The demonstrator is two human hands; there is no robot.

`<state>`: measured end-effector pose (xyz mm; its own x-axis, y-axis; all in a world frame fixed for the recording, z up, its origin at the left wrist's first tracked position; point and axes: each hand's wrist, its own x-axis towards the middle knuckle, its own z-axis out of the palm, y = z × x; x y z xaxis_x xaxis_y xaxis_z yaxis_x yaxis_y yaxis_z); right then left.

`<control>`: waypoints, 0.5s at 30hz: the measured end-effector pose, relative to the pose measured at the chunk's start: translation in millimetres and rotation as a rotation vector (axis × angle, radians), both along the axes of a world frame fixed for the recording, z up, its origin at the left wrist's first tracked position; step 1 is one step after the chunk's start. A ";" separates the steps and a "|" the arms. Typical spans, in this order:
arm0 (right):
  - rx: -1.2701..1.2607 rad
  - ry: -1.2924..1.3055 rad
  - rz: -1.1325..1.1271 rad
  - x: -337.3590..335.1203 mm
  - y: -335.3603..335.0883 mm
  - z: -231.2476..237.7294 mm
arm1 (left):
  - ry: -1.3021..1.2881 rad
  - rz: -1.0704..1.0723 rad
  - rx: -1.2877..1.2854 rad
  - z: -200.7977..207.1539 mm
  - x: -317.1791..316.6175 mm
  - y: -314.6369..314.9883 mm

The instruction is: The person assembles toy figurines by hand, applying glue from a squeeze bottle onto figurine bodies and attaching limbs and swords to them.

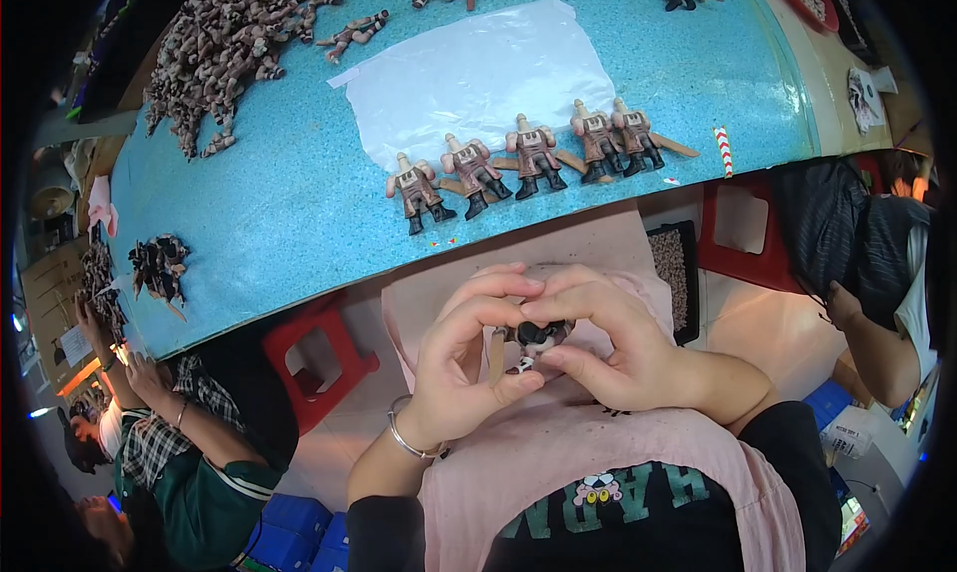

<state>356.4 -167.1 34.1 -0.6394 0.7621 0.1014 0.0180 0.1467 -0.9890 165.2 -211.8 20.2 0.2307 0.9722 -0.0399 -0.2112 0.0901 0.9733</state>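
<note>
- I see the left hand (449, 363) and right hand (633, 358) curled round one small painted figurine (539, 335) — fingers closed on it from both sides.
- It sits just off the near edge of the blue table (279, 208).
- Beyond, I count five figurines (534, 148) in a row — a heap of figures (214, 59) lies far left.
</note>
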 end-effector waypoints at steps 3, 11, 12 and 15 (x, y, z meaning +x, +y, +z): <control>0.062 -0.010 -0.027 -0.3 -0.3 -4.3 | -0.003 0.034 -0.010 -2.1 0.7 1.3; -0.027 0.007 0.032 -9.5 5.5 -1.0 | -0.010 0.039 0.024 -1.6 -10.7 2.3; -0.038 0.006 0.024 -13.6 9.2 4.7 | 0.068 0.040 0.077 4.6 -19.0 6.2; -0.009 -0.041 0.004 -17.3 27.6 24.2 | 0.244 0.237 0.163 24.4 -60.2 10.0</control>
